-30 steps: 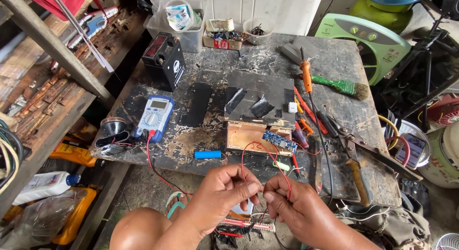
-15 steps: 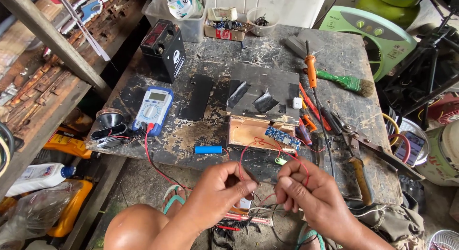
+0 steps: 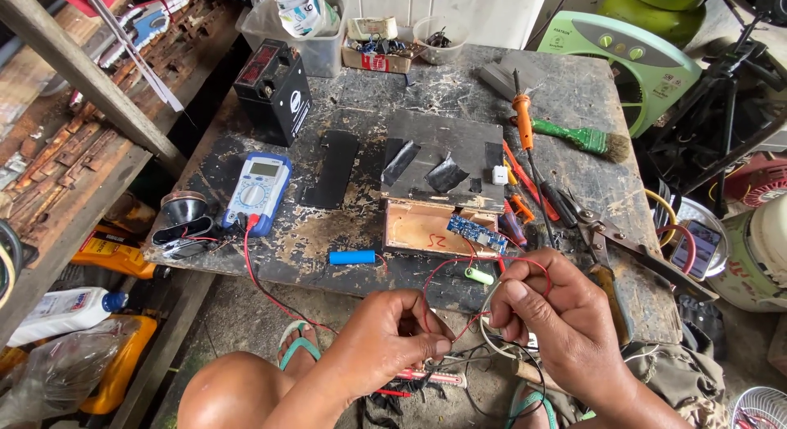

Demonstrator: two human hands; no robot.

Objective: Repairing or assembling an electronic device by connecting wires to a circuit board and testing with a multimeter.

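Both hands pinch a thin red wire (image 3: 459, 326) just below the table edge — the left hand (image 3: 392, 340) closed on one end, the right hand (image 3: 551, 314) gripping what looks like the other, though its fingers hide the contact. Just above them lie a blue battery cell (image 3: 352, 257) and a small circuit board (image 3: 476, 233).

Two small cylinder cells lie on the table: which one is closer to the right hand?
The pale green cell, lying just beside the right hand. The blue cell lies farther left, near the multimeter's red lead.
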